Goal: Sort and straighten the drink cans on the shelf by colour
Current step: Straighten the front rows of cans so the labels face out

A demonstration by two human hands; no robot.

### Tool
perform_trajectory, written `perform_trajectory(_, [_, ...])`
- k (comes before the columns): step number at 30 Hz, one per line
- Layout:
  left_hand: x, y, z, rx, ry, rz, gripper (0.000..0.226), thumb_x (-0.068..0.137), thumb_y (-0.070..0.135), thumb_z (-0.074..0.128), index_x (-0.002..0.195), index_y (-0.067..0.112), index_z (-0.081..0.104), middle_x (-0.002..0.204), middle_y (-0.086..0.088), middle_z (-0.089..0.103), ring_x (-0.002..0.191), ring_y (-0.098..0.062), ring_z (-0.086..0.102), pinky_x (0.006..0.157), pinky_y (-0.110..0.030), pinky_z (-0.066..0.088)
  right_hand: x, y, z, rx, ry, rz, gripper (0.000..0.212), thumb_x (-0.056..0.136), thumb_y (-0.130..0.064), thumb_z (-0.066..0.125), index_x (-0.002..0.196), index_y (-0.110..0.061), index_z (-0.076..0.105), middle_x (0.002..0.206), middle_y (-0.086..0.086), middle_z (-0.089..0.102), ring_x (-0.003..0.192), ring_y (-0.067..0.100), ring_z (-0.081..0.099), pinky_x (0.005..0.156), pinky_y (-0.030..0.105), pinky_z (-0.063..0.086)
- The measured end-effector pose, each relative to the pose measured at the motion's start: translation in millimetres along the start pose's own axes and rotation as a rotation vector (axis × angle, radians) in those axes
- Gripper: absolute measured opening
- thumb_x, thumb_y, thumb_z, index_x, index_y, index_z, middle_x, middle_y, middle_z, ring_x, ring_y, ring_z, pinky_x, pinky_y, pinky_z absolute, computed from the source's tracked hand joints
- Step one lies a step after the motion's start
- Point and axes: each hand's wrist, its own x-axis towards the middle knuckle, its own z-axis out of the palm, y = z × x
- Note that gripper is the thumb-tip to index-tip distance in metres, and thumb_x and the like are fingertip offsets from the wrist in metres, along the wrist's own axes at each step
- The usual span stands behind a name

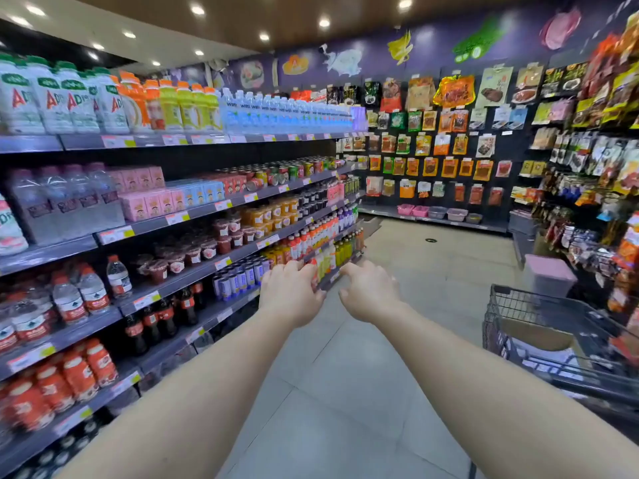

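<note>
Red, green and dark drink cans (283,169) stand mixed in a row far along the second shelf from the top, some lying tilted near the front edge. A block of blue-white cans (238,279) sits lower down, just left of my left hand (289,294). Both arms stretch forward into the aisle. My left hand hangs with curled fingers in front of the bottle shelf, holding nothing. My right hand (368,292) is beside it, fingers bent and apart, empty. Neither hand touches a can.
The long drinks shelving (193,216) runs down the left with bottles, cartons and cups. A metal shopping trolley (553,337) stands at the right, a pink-lidded bin (548,274) behind it. Hanging snack packets cover the far and right walls. Tiled floor lies ahead.
</note>
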Motion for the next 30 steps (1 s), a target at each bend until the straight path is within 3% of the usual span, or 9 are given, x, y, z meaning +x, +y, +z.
perform_trajectory(7, [58.6, -19.1, 44.3, 0.022, -0.036, -0.036, 0.041, 0.088, 0.051, 0.039, 0.116, 0.027, 0.055, 0.112, -0.004, 0.057, 0.106, -0.027, 0.051, 0.085, -0.043, 0.046, 75.0, 9.6, 39.4, -0.005, -0.028, -0.062, 0.039, 0.091, -0.033, 0.046, 0.129, -0.021, 0.048, 0.124, 0.011, 0.051, 0.117, 0.031, 0.046, 0.095, 0.042, 0.042])
perform_trajectory(11, [116.7, -44.2, 72.4, 0.008, -0.061, -0.057, 0.043, 0.086, 0.052, 0.044, 0.117, 0.025, 0.054, 0.114, -0.003, 0.056, 0.109, -0.026, 0.051, 0.088, -0.043, 0.046, 141.9, 7.0, 67.8, 0.02, -0.048, -0.068, 0.038, 0.091, -0.034, 0.048, 0.124, -0.017, 0.051, 0.121, 0.011, 0.052, 0.115, 0.031, 0.047, 0.093, 0.041, 0.044])
perform_trajectory(17, [240.5, -85.0, 101.9, 0.039, -0.082, -0.023, 0.047, 0.085, 0.053, 0.049, 0.121, 0.023, 0.049, 0.119, -0.004, 0.055, 0.112, -0.027, 0.05, 0.09, -0.041, 0.045, 274.7, -2.1, 87.3, 0.05, -0.051, -0.054, 0.029, 0.089, -0.033, 0.049, 0.112, -0.017, 0.055, 0.114, 0.009, 0.055, 0.11, 0.03, 0.05, 0.088, 0.039, 0.047])
perform_trajectory(24, [380.7, -107.8, 147.0, 0.042, -0.069, 0.01, 0.041, 0.085, 0.054, 0.049, 0.112, 0.023, 0.051, 0.112, -0.002, 0.057, 0.106, -0.026, 0.053, 0.086, -0.04, 0.046, 423.3, 14.4, 109.5, 0.031, -0.028, -0.055, 0.035, 0.088, -0.037, 0.051, 0.117, -0.019, 0.055, 0.122, 0.011, 0.053, 0.115, 0.032, 0.049, 0.09, 0.041, 0.048])
perform_trajectory(30, [507.5, -124.5, 218.1, 0.053, -0.044, -0.021, 0.052, 0.085, 0.052, 0.049, 0.128, 0.023, 0.047, 0.127, -0.002, 0.052, 0.118, -0.025, 0.048, 0.093, -0.04, 0.044, 560.2, 53.8, 146.9, 0.027, -0.01, -0.115, 0.032, 0.089, -0.036, 0.049, 0.115, -0.019, 0.053, 0.112, 0.008, 0.055, 0.109, 0.031, 0.051, 0.081, 0.04, 0.047])
